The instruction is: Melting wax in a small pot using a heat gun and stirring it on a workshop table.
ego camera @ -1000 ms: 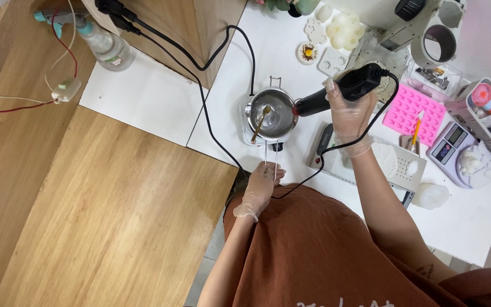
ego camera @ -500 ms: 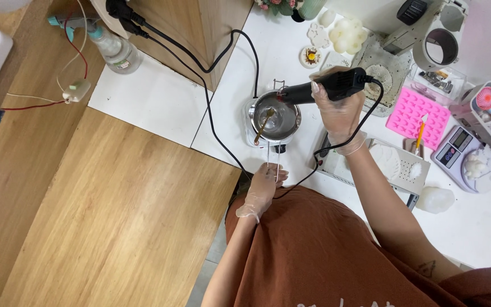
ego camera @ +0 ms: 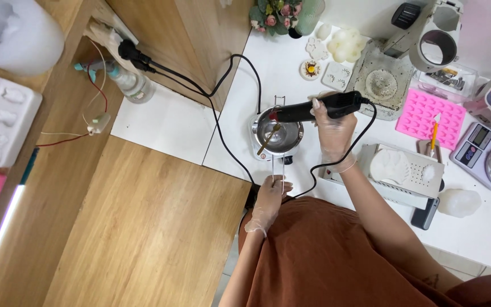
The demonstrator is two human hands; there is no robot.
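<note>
the right hand (ego camera: 332,126), gloved, grips a black heat gun (ego camera: 319,106) with its nozzle over the rim of a steel pot (ego camera: 279,132). a gold spoon (ego camera: 269,138) leans inside the pot. the left hand (ego camera: 273,196), gloved, holds the pot's wire handle (ego camera: 277,167). a black cord (ego camera: 336,149) trails across the white table (ego camera: 478,227). a pink mould (ego camera: 432,118) lies near a scale (ego camera: 475,145).

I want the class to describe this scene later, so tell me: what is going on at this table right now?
A person in clear gloves works at a white table. The right hand grips a black corded heat tool, its nozzle over a small metal pot on a little hot plate. A wooden stick rests in the pot. The left hand holds the pot's wire handle.
</note>
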